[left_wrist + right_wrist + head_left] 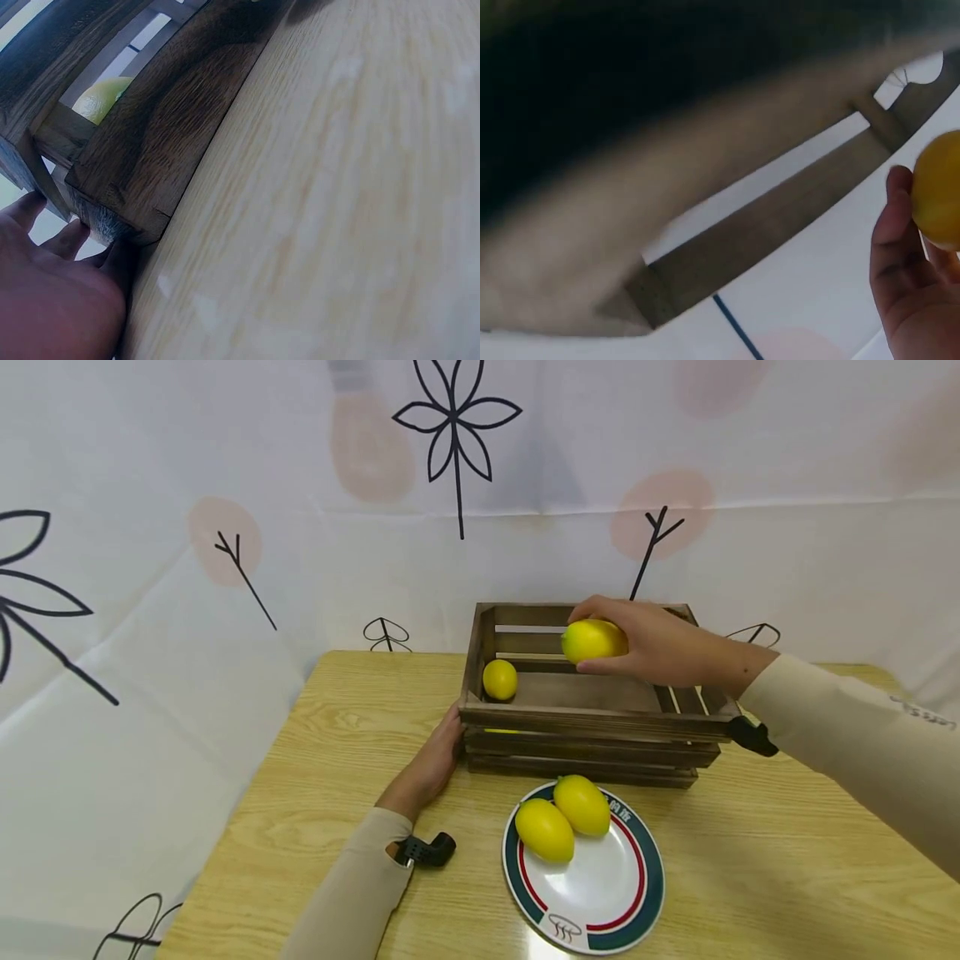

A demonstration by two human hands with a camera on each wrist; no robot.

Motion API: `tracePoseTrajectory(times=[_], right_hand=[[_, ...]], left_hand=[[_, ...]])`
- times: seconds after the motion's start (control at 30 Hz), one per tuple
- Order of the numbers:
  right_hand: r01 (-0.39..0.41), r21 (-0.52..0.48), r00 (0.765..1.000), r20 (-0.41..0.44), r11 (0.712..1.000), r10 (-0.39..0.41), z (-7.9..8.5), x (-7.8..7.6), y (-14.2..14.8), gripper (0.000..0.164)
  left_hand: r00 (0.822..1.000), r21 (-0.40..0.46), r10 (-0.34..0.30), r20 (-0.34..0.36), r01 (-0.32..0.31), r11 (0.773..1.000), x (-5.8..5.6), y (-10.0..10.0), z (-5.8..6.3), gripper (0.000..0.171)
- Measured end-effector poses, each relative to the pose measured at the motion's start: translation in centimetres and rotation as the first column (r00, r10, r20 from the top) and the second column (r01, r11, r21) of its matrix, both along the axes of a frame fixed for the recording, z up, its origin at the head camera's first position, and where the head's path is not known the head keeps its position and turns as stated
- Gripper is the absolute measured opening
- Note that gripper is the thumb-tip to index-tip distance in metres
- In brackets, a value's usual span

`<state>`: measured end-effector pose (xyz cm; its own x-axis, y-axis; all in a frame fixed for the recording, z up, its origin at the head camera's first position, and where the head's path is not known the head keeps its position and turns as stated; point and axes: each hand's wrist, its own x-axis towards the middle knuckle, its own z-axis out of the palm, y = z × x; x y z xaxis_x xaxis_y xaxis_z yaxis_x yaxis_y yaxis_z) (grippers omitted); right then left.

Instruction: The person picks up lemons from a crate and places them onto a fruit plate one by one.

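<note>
My right hand (663, 643) holds a yellow lemon (594, 642) over the brown slatted wooden crate (592, 723), thumb below and fingers above it. In the right wrist view, that lemon (939, 191) shows at the right edge against the fingers. My left hand (435, 762) rests against the crate's left end, and the left wrist view has its fingertips (71, 234) touching the wood near the bottom corner. Inside the crate, at the left, lies another lemon (500, 680); a bit of yellow also shows through the front slats.
In front of the crate a white plate (592, 893) with a green and red rim carries two lemons (545, 831). All stand on a light wood table (330, 760). A white patterned cloth (540, 560) hangs close behind the crate and along the left.
</note>
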<state>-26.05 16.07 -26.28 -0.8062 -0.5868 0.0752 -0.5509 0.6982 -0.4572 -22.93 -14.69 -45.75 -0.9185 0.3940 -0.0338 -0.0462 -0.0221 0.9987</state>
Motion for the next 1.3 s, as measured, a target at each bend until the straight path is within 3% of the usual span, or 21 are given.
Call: tracePoseTrajectory(times=[0.23,0.57,0.7,1.07,1.3], right_hand=[[0.008,-0.100,0.999,-0.048,0.995,-0.013,-0.8,1.3,-0.3,0.055],[0.002,-0.114,0.986,-0.166,0.993,-0.021,-1.8,3.4,0.0,0.054],[0.006,-0.159,0.984,-0.177,0.987,-0.034,-2.0,4.1,-0.1,0.055],[-0.046,-0.260,0.965,-0.263,0.964,-0.025,-2.7,7.1,-0.7,0.064],[-0.081,-0.299,0.963,-0.270,0.951,-0.003,-3.7,8.4,-0.9,0.069]], left_hand=[[1.000,0.003,0.005,0.014,-0.005,1.000,0.1,0.1,-0.1,0.053],[1.000,-0.013,0.012,0.012,-0.012,1.000,0.1,0.4,0.0,0.054],[1.000,-0.018,0.019,0.010,-0.019,1.000,0.0,0.2,0.2,0.053],[1.000,-0.041,0.020,-0.005,-0.021,0.999,-0.1,0.1,0.2,0.052],[1.000,-0.034,0.019,-0.008,-0.019,0.999,0.0,0.1,0.3,0.053]])
